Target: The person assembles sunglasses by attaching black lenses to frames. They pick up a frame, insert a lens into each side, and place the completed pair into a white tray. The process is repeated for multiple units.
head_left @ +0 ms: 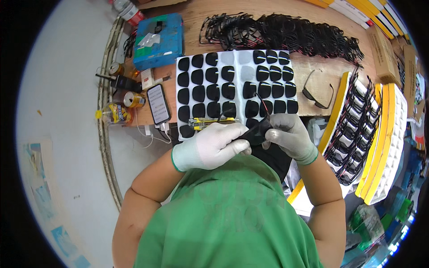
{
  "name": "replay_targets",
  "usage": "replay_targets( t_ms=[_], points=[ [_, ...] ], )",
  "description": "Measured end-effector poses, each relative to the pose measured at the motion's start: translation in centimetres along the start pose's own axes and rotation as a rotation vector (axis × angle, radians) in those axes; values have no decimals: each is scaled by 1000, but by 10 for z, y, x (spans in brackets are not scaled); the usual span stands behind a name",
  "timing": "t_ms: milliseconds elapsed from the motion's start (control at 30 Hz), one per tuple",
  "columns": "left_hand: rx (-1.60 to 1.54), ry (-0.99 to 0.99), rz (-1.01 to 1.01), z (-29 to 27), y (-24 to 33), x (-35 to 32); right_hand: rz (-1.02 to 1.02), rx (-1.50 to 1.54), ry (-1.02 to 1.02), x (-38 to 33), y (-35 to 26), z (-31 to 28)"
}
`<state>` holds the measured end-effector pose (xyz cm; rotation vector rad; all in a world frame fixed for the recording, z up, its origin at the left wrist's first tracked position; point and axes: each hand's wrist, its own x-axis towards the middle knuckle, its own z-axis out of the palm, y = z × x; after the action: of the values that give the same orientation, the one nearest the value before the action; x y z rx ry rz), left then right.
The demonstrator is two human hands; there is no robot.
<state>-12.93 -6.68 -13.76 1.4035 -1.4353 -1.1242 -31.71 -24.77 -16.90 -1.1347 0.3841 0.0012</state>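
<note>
Both hands wear white knit gloves and meet in front of my green shirt. Between them is a pair of black sunglasses [255,136], one temple pointing up and away. My left hand [213,146] pinches one side of it, while my right hand [291,136] has its thumb and fingers closed on the other. Just beyond lies a white sheet [240,102] bearing rows of dark lenses [198,93]; several spots near its far middle hold no lens. A yellow utility knife [204,122] rests on the sheet's near edge, beside my left hand.
Black eyeglass frames [286,33] lie heaped at the table's far side. Finished-looking sunglasses [318,96] sit right of the sheet. Yellow-edged trays [388,147] stand at right, one full of frames. At left are a phone [158,104], a blue box [158,40] and drink cans [134,99].
</note>
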Motion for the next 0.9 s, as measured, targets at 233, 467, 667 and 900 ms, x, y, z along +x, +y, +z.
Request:
replay_targets(
  t_ms=[233,467,667,900],
  points=[
    [-7,291,-39,4,1,-9,-149,-70,155,14,5,25],
    [-8,322,-113,11,-4,-7,-155,-76,247,13,9,40],
    [-13,339,-100,9,5,-7,-284,-454,282,4,-8,46],
    [218,430,153,13,7,-5,-303,-436,224,11,-12,51]
  ],
)
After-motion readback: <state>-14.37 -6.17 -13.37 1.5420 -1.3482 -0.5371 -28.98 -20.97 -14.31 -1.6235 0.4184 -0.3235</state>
